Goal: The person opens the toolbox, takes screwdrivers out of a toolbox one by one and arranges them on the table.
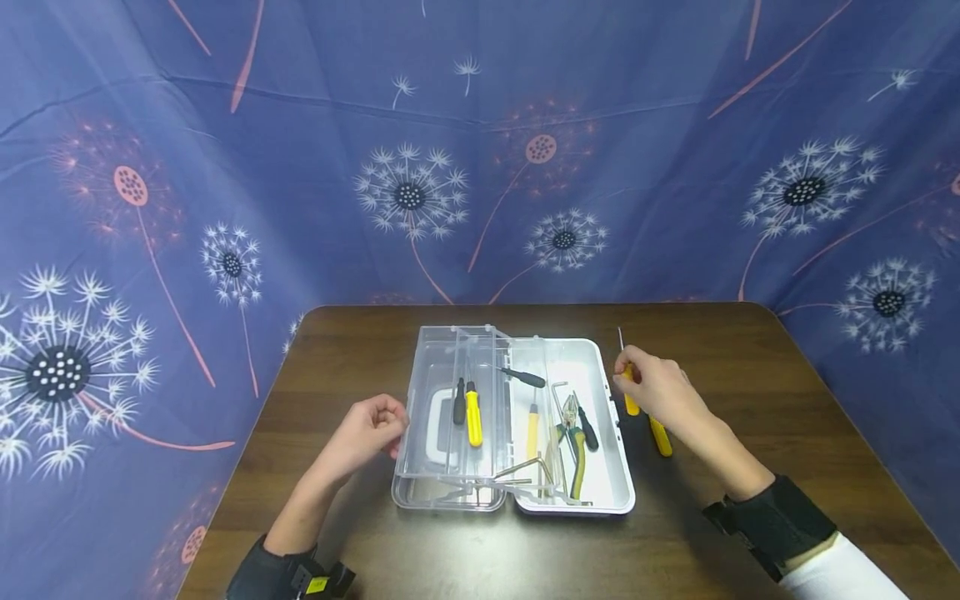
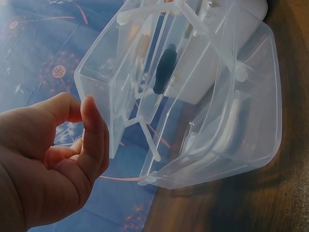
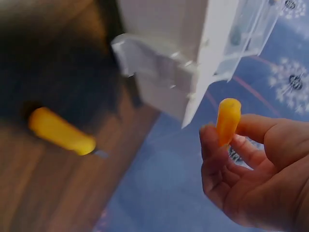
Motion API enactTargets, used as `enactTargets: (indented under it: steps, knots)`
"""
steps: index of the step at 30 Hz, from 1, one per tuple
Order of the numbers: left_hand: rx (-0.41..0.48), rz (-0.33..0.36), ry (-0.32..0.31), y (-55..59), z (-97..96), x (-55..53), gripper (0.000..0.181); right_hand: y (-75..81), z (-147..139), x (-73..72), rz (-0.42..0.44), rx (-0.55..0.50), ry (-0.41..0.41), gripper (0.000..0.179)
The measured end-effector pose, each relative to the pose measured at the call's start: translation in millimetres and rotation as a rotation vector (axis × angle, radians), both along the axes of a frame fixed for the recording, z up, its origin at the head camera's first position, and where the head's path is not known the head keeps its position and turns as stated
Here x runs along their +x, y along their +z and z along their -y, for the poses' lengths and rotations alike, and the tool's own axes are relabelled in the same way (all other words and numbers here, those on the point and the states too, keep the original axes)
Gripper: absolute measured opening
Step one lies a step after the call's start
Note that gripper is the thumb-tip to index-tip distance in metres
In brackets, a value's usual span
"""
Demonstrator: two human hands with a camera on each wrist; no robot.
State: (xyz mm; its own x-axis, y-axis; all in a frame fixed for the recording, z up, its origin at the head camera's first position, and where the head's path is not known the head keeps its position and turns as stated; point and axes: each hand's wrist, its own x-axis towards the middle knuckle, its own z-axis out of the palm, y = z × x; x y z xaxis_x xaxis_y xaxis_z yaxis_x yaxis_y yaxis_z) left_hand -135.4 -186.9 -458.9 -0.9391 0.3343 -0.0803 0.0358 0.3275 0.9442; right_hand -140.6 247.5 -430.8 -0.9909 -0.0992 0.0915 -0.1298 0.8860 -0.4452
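Note:
My right hand (image 1: 663, 390) pinches the orange handle of a screwdriver (image 3: 228, 121) between thumb and fingers, beside the right wall of the toolbox (image 1: 621, 492). Its thin shaft points away from me in the head view. My left hand (image 1: 367, 437) is at the left edge of the clear tray (image 1: 408, 417), fingers loosely curled and nothing between them. On that tray lie a yellow screwdriver (image 1: 473, 417) and a dark-handled one (image 1: 459, 404). Pliers (image 1: 577, 458) with green and yellow grips lie in the white half, near hex keys (image 1: 551, 471).
Another yellow-handled screwdriver (image 3: 60, 130) lies on the wooden table (image 1: 705, 333), right of the toolbox. Inside the box are also a black-handled screwdriver (image 1: 588, 435), a pale yellow-handled tool (image 1: 532, 433) and a dark-handled tool (image 1: 528, 379). A patterned blue cloth (image 1: 480, 275) hangs behind.

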Motion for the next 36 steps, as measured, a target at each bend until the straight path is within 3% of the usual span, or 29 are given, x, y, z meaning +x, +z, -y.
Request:
enactTargets:
  steps: [5,13,23,28,36]
  knots:
    - [0.003,-0.002,-0.009,0.7,0.0,0.6,0.012,-12.1,-28,4.1,0.043,-0.012,-0.051,0.014]
    - [-0.002,0.009,-0.001,2.0,-0.5,0.8,0.012,-33.3,-58,10.3,0.216,-0.003,-0.156,0.034]
    - [0.004,0.011,0.001,0.9,-0.3,-0.1,0.013,-51.3,-74,4.4,0.366,0.023,-0.201,0.03]
    - [0.014,0.023,-0.001,0.3,-0.3,0.5,0.014,-57.2,-77,4.2,0.407,0.032,-0.189,0.03]
    - [0.016,0.03,0.007,1.6,-0.9,0.5,0.013,-62.0,-78,3.9,0.402,0.02,-0.202,0.031]
